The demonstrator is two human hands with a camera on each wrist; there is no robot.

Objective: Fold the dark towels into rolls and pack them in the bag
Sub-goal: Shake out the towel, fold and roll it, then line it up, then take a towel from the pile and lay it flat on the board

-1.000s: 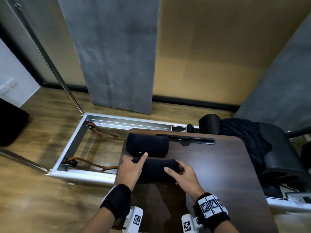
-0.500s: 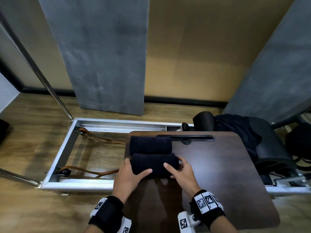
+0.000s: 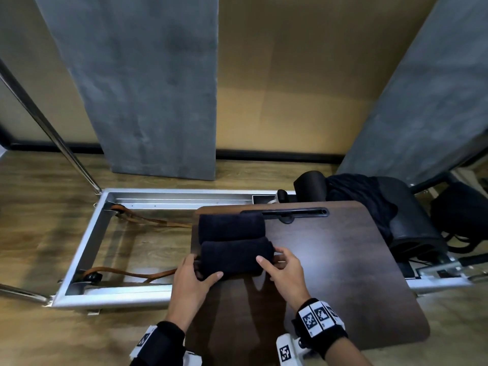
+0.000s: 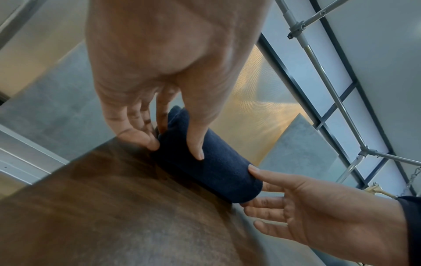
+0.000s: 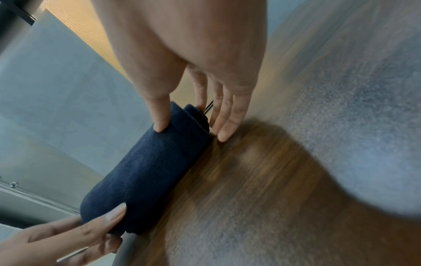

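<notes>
Nearer roll [image 3: 235, 257] now pushed up tight against the far roll [image 3: 231, 226], the two touching along their length at the left end of the worktop [image 3: 330, 260]; half a second back, already side by side, and a full second back a clear gap between them with the hands patting the top. Reads as rolling finished on this one, with squaring-off under way before packing.

Left hand [image 3: 190, 280] clamped on the left end: thumb laid over the near face, fingers cupped round the end. From the left wrist, fingertips [image 4: 136, 136] pressed into the end face, thumb flat on top. Right hand [image 3: 285, 270] mirrors it on the right end: thumb on the top of the roll, fingers spread and nearly straight beside the end, tips down near the wood. Hard to say from the right wrist view whether those fingers actually press the cloth or just hover against it.

Loose dark cloth heaped beyond the right hand, off the worktop. No bag to be made out with confidence, so packing not yet begun.
</notes>
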